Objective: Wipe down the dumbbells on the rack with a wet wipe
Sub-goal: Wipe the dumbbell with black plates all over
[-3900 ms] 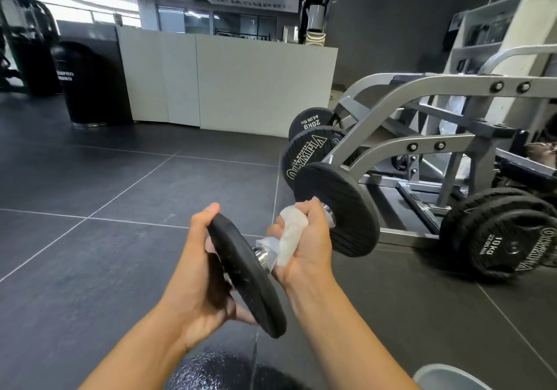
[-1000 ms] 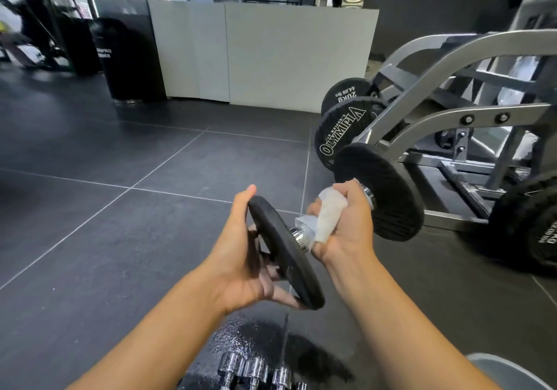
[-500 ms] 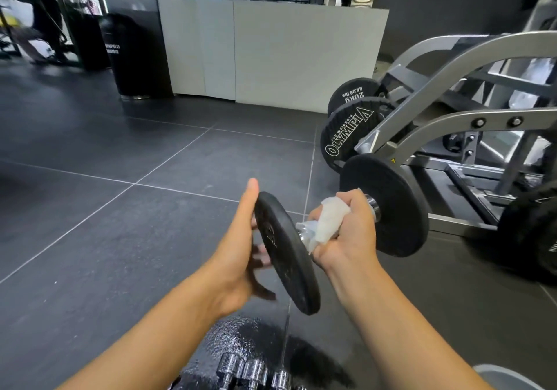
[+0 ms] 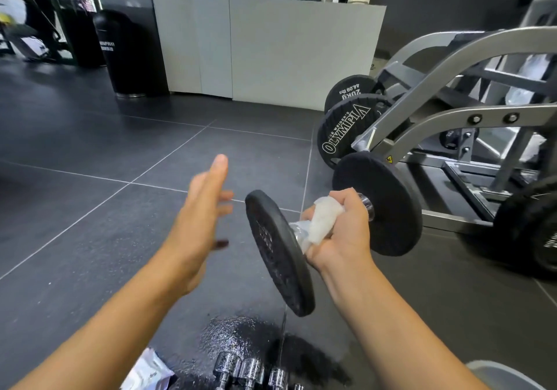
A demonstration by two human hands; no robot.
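A black dumbbell (image 4: pixel 278 254) with two round plates and a chrome handle is held up in the air in front of me. My right hand (image 4: pixel 343 236) grips its handle, with a white wet wipe (image 4: pixel 322 219) wrapped between palm and handle. The far plate (image 4: pixel 382 205) points away from me, the near plate tilts toward my left. My left hand (image 4: pixel 200 220) is apart from the near plate, to its left, fingers straight and spread, holding nothing.
Several chrome dumbbell handles (image 4: pixel 250 370) lie below at the frame's bottom, beside a white wipe packet (image 4: pixel 149 373). A grey plate-loaded machine (image 4: pixel 452 88) with black weight plates (image 4: pixel 346 130) stands at the right. A black bag (image 4: pixel 126 55) and white partition (image 4: pixel 271 49) are far back.
My left hand has let go of the near plate and moved off to the left with fingers straightened. My right hand keeps hold of the handle and wipe.
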